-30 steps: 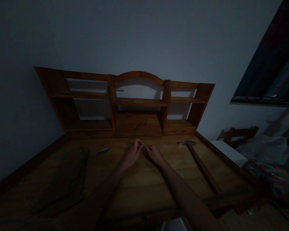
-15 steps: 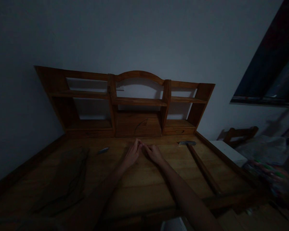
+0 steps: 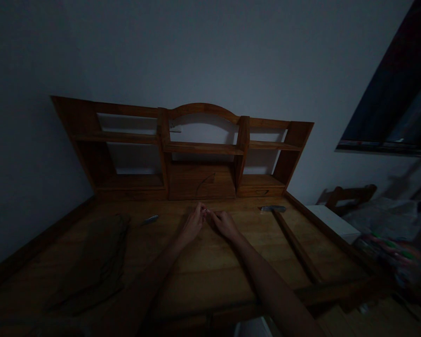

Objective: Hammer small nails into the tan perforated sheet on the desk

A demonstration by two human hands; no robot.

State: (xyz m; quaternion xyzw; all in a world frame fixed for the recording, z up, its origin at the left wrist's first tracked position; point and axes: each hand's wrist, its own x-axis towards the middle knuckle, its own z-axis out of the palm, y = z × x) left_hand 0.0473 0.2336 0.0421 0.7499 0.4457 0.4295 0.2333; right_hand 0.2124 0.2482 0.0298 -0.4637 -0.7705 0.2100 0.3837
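Note:
My left hand and my right hand meet at the fingertips over the wooden bed board. Both are closed in a pinch. Between them shows a tiny pinkish spot, too small and dark to name. A thin dark line, like a wire or thread, curves up above the hands in front of the headboard panel. To the left of my left hand lies a small grey metallic object. On the right rests a hammer with a long wooden handle, its head towards the headboard.
A wooden headboard with shelves stands against the wall. Dark folded cloth lies on the board at left. Beyond the right rail are a white cabinet, a wooden chair and plastic bags. The room is dim.
Both hands stay almost in place, fingertips still together, with only a slight shift of the fingers. The hammer and the small metallic object have not moved.

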